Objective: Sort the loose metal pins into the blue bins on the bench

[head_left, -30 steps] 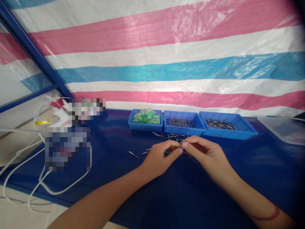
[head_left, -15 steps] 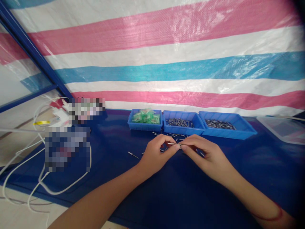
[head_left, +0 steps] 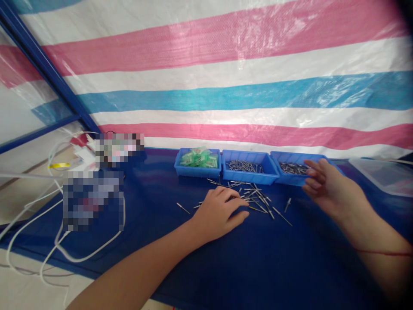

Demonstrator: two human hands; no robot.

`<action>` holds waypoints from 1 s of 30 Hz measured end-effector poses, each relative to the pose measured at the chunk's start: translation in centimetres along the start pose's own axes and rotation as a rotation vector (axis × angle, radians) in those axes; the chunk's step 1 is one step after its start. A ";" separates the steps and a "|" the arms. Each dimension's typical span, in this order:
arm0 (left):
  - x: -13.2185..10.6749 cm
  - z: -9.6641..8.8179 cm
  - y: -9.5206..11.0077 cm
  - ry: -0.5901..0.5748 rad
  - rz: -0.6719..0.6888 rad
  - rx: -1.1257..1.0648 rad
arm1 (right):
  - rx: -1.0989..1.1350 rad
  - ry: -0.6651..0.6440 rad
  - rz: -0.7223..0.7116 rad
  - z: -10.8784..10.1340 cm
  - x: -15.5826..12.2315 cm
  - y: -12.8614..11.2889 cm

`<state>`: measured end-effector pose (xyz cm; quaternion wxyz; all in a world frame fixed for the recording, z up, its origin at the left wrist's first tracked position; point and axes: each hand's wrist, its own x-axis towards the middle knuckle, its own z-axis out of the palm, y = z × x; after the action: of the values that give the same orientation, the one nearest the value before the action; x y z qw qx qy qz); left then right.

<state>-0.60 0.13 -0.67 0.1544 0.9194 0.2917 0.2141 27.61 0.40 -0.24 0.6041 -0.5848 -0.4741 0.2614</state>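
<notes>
A tarp [head_left: 226, 64] striped pink, white and turquoise fills the upper frame. The surface [head_left: 258, 267] below is dark blue. At centre are three bright blue bins [head_left: 247, 177], green pieces [head_left: 198, 158] and silvery-grey pins [head_left: 254, 198]. White cables [head_left: 77, 260] lie lower left.

This is looking like a makeshift small-parts assembly workshop. A pink, white and blue striped tarpaulin [head_left: 226, 86] is hanging as the back wall beside a blue metal frame [head_left: 48, 73]. A blue-covered desk [head_left: 258, 258] is carrying three blue bins [head_left: 248, 175] in a row, holding green plastic pieces [head_left: 198, 158] and sorted metal pins [head_left: 243, 165]. Loose metal pins [head_left: 254, 198] are lying scattered before them, and white cables [head_left: 84, 254] are trailing off the left edge.
</notes>
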 end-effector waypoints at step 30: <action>0.5 0.9 -0.2 -0.057 -0.066 0.361 | -0.446 -0.499 -0.178 5.2 -5.2 -2.4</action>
<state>0.12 0.39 -1.37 0.0021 0.9277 0.3512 0.1269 20.29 -2.12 -0.02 0.3473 -0.5770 -0.7017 0.2327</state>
